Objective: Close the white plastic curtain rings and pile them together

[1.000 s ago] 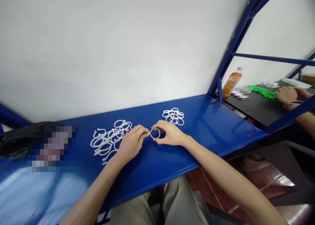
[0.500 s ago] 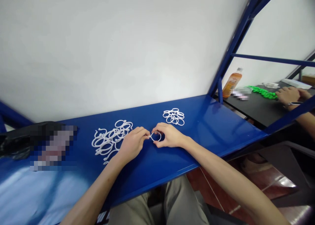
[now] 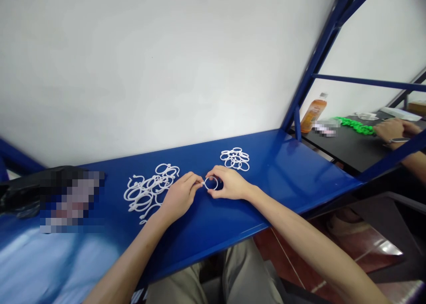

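Note:
Both my hands pinch one small white plastic ring (image 3: 211,183) just above the blue shelf (image 3: 282,171). My left hand (image 3: 181,194) grips its left end with fingers closed. My right hand (image 3: 229,183) curls around its right side. A loose heap of open white rings (image 3: 146,191) lies to the left of my left hand. A tidier cluster of closed white rings (image 3: 235,158) lies just beyond my right hand.
A black object (image 3: 29,186), partly blurred out, sits at the shelf's far left. Blue frame posts (image 3: 316,60) rise at the right. Beyond them, on a black table (image 3: 346,144), stand an orange bottle (image 3: 312,110) and green pieces (image 3: 354,124), with another person's hands (image 3: 394,128).
My hands stay pinched on the same ring and have barely shifted. The other person's hands moved slightly on the black table.

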### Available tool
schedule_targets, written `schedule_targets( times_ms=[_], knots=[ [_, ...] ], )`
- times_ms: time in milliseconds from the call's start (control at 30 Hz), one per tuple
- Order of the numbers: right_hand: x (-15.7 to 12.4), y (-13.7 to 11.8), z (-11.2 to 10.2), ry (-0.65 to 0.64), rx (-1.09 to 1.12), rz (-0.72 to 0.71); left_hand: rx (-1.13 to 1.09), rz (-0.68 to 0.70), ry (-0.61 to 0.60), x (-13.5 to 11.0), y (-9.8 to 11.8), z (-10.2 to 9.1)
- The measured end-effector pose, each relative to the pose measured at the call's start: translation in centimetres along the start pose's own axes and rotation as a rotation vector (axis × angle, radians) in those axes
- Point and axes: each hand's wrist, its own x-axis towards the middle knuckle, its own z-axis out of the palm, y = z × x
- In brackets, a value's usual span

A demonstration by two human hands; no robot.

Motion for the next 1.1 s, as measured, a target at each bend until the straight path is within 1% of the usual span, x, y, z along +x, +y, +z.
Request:
schedule_targets(
  times_ms=[133,233,300,367,433,500,600,700,800,933,1100],
  knots=[
    [0.0,0.1,0.1,-0.006,-0.019,-0.005,0.034,0.008,-0.007,0.1,0.1,0.0],
    [0.0,0.4,-0.2,0.043,-0.093,-0.020,0.198,0.028,0.028,0.3,-0.1,-0.4],
    [0.1,1.0,-0.7,0.151,-0.169,-0.014,0.376,-0.027,0.081,0.4,-0.6,-1.0],
    [0.1,2.0,-1.4,0.290,-0.247,0.043,0.537,-0.140,0.094,0.4,-1.3,-1.5],
    [0.0,3.4,-2.1,0.402,-0.325,0.152,0.638,-0.227,0.030,0.2,-1.9,-1.9],
    [-0.2,4.9,-2.8,0.456,-0.399,0.265,0.687,-0.258,-0.043,0.0,-2.3,-2.1],
    [-0.4,6.6,-3.2,0.443,-0.446,0.370,0.704,-0.258,-0.083,-0.1,-2.5,-2.1],
    [-0.5,7.2,-3.2,0.395,-0.432,0.412,0.686,-0.262,-0.081,0.0,-2.6,-1.9],
    [-0.5,7.1,-3.1,0.388,-0.406,0.395,0.654,-0.256,-0.053,-0.1,-3.0,-1.8],
    [-0.5,6.9,-3.1,0.423,-0.381,0.358,0.610,-0.195,0.000,-0.3,-3.6,-1.5],
    [-0.3,6.2,-2.8,0.439,-0.377,0.290,0.528,-0.145,0.105,-0.2,-3.0,-1.6]
  ],
)
